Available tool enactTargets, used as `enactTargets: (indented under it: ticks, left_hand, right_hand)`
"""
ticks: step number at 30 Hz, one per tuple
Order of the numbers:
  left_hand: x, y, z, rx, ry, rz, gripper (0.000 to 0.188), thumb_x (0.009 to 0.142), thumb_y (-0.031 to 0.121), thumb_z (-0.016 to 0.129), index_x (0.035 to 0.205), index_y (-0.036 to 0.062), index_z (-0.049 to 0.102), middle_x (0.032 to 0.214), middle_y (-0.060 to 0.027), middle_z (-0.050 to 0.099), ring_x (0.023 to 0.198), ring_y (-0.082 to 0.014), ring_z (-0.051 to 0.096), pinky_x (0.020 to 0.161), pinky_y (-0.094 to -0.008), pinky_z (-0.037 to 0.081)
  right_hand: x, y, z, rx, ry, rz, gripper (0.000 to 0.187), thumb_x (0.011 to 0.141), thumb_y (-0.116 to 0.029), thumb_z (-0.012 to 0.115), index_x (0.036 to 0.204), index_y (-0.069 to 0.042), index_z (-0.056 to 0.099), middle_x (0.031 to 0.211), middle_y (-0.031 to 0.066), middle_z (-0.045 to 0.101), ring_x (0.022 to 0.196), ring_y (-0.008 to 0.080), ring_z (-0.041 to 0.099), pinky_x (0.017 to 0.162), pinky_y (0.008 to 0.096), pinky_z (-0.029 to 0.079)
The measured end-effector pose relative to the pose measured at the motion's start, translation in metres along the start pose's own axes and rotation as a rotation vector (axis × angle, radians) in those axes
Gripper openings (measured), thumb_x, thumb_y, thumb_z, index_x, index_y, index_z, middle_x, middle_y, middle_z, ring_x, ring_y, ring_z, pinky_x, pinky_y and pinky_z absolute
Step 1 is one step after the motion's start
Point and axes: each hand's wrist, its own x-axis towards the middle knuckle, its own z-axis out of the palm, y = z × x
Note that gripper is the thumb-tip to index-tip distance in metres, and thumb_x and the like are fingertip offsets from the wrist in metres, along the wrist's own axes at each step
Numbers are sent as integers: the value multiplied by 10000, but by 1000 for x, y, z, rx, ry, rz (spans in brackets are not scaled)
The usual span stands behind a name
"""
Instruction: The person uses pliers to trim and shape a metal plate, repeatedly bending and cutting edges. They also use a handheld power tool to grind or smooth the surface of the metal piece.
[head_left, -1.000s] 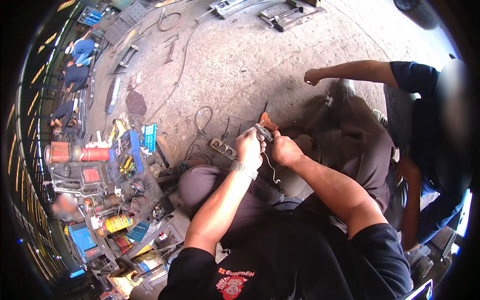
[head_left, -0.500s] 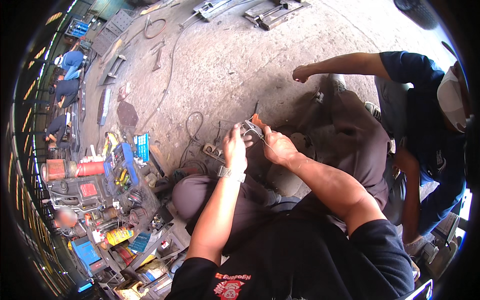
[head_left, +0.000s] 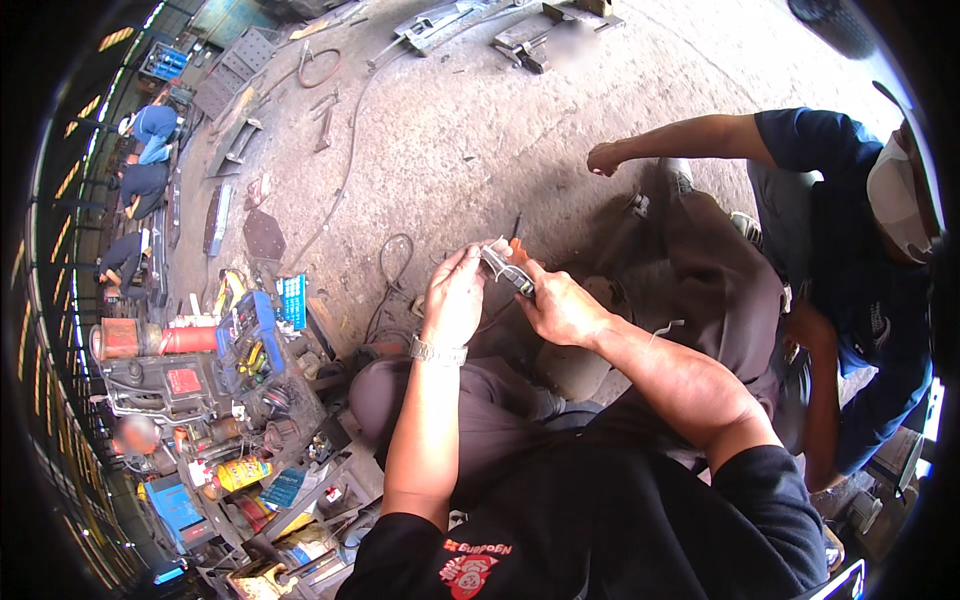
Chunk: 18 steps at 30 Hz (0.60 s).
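My right hand (head_left: 562, 308) is closed around a grey metal tool (head_left: 510, 272), slim and slotted; its exact kind is hard to make out. Against the tool's far end, my left hand (head_left: 455, 295) has its fingertips pinched together on a thin pale wire (head_left: 497, 262). A loose pale wire end (head_left: 668, 326) sticks up by my right forearm. Just beyond the fingers shows an orange piece (head_left: 518, 251), partly hidden by the hands. Both hands are held above the floor, in front of my bent knees.
At right a co-worker in a dark shirt (head_left: 850, 160) and pale cap sits close, one arm stretched out. On the left stand a blue tool case (head_left: 248, 340), a red cylinder (head_left: 190, 340) and a yellow bottle (head_left: 243, 472). A cable (head_left: 352, 150) crosses the concrete floor (head_left: 470, 140).
My left hand has shifted slightly left and closed its fingertips nearer the metal tool. The tool has turned, showing more of its body. The wire end now stands by my right forearm.
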Motion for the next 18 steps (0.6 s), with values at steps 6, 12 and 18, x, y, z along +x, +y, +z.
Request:
enactTargets:
  ticks: [6, 12, 18]
  left_hand:
    - [-10, 7, 6, -34, 23, -28, 351, 1058, 204, 499, 1180, -94, 639, 1128, -192, 706, 1024, -216, 665, 938, -322, 492]
    - [-9, -1, -11, -35, 23, -50, 318, 1075, 240, 494, 1177, -3, 672, 1143, -98, 710, 1048, -191, 677, 928, -344, 519]
    - [-14, -24, -10, -66, 45, 56, 296, 1055, 217, 528, 1171, -22, 658, 1115, -126, 715, 1065, -223, 672, 993, -385, 488]
  right_hand:
    - [-2, 0, 2, -10, -46, 16, 327, 903, -90, 611, 1171, 31, 470, 863, 311, 662, 885, 481, 665, 776, 532, 542]
    - [2, -4, 13, -27, 30, -143, 449, 920, -116, 607, 1321, 8, 445, 942, 328, 660, 961, 497, 646, 821, 525, 534]
    - [1, 11, 28, 11, -95, -5, 372, 920, -123, 618, 1250, -6, 494, 995, 307, 649, 1009, 511, 620, 804, 504, 510]
